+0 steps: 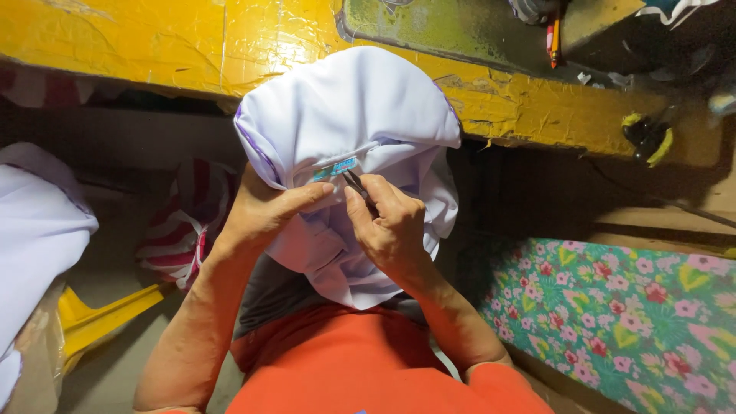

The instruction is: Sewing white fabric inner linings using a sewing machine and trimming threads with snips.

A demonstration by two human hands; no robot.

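Observation:
A white garment [349, 115] with purple trim is bunched up in front of me, its small blue label [335, 169] showing at the neckline. My left hand [264, 215] grips the cloth just below the label, thumb pressed beside it. A thin dark tool [359, 188], its tip at the label's right end, is pinched between the fingers of my right hand [391, 226]. The tool's lower part is hidden by my fingers.
A worn yellow table edge [153, 46] runs across the top, with a green sewing-machine base [460, 31] set in it. More white cloth [38, 230] lies at the left, striped fabric [188, 222] beside it, and floral fabric [629, 314] at the lower right.

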